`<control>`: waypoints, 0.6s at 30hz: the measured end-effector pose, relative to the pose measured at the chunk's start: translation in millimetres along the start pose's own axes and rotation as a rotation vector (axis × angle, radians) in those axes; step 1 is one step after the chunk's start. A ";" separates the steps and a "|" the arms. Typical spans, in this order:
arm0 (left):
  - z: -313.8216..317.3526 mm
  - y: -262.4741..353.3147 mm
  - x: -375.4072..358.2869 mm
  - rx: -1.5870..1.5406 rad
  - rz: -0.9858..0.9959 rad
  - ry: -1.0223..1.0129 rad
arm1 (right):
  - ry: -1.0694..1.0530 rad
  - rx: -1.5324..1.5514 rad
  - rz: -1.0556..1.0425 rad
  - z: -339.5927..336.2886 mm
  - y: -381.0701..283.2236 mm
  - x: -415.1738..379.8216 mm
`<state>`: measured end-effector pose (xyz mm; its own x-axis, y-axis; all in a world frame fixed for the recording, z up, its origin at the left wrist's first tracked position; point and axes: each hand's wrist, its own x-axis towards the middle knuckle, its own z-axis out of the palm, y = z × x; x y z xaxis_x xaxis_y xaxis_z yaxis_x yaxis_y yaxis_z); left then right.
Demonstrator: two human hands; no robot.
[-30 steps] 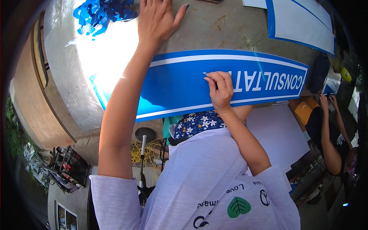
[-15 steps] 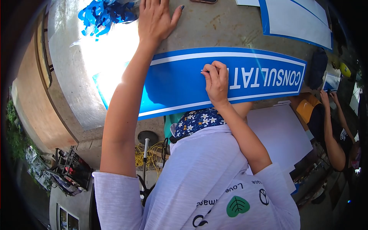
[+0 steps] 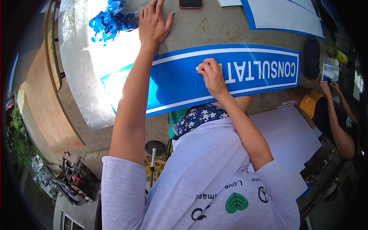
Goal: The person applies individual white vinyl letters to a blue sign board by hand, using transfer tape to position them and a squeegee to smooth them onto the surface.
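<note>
A long blue sign [image 3: 172,86] with a white border lies on the grey table, its white letters [image 3: 264,71] reading "CONSULTAT" upside down to me. Beyond the sign's far edge, my left hand [image 3: 154,28] rests on the table with fingers stretched out. The bare forearm crosses over the sign's left part. My right hand [image 3: 213,78] is on the sign at the end of the lettering, fingers curled and pinched. A tiny white bit shows at its fingertips, too small to name. This hand hides part of the lettering.
Shredded blue strips [image 3: 109,23] lie left of my left hand. A phone [image 3: 190,4] and blue-edged white panels [image 3: 283,17] lie farther back. White sheets [image 3: 285,130] are at lower right. Another person's arms [image 3: 335,115] hold something at far right. A wooden board [image 3: 50,111] stands left.
The whole view has shifted and turned slightly. My left hand stays flat on the table. My right hand remains pinched at the lettering, with only a small shift of its fingers.
</note>
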<state>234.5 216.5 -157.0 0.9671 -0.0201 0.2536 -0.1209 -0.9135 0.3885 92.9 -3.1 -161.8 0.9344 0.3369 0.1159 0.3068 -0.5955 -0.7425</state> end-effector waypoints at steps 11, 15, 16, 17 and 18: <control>17.3 -14.6 -2.0 0.147 0.190 0.268 | -0.023 -0.125 -0.087 -20.5 -30.0 -12.0; 8.1 -9.3 -9.9 0.100 0.268 0.273 | 0.044 -0.085 -0.011 -23.6 -44.5 -18.9; 2.9 -0.6 -17.9 0.102 0.279 0.281 | 0.057 -0.085 -0.015 -26.1 -48.1 -17.4; -1.8 8.2 -27.1 -0.093 0.217 0.175 | 0.117 -0.037 0.000 -28.7 -50.2 -12.8; -7.1 18.1 -36.2 -0.287 0.156 0.067 | 0.180 0.011 0.012 -32.3 -51.5 -7.0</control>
<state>195.7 203.5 -152.8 0.9161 -0.1152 0.3840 -0.3340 -0.7492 0.5720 76.4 1.7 -103.0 0.9557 0.1934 0.2220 0.2941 -0.5902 -0.7518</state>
